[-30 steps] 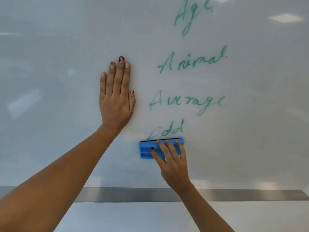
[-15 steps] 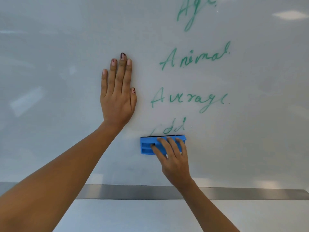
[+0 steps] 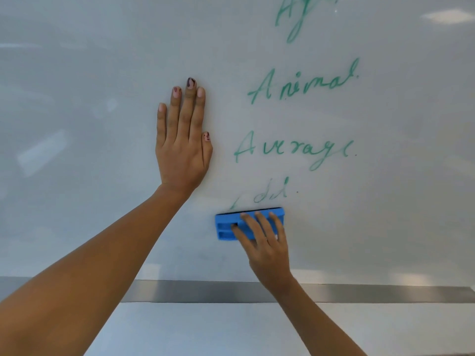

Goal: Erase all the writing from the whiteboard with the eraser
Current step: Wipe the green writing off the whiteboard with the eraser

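Note:
The whiteboard (image 3: 90, 124) fills the view. Green handwriting runs down its right half: "Age" (image 3: 295, 14) at the top edge, "Animal" (image 3: 303, 84), "Average" (image 3: 293, 150), and a faded, partly wiped "Add" (image 3: 267, 194). My right hand (image 3: 267, 245) presses a blue eraser (image 3: 226, 227) flat on the board just under the faded word. My left hand (image 3: 182, 140) lies flat on the board, fingers together, left of "Average", holding nothing.
A metal ledge (image 3: 385, 294) runs along the board's bottom edge, with a pale wall (image 3: 205, 330) below it. Ceiling lights reflect on the board at the upper right (image 3: 447, 15).
The eraser has stayed just under the bottom word, whose letters have grown fainter. The view has tilted slightly, shifting the writing upward in frame. My left hand has not moved on the board.

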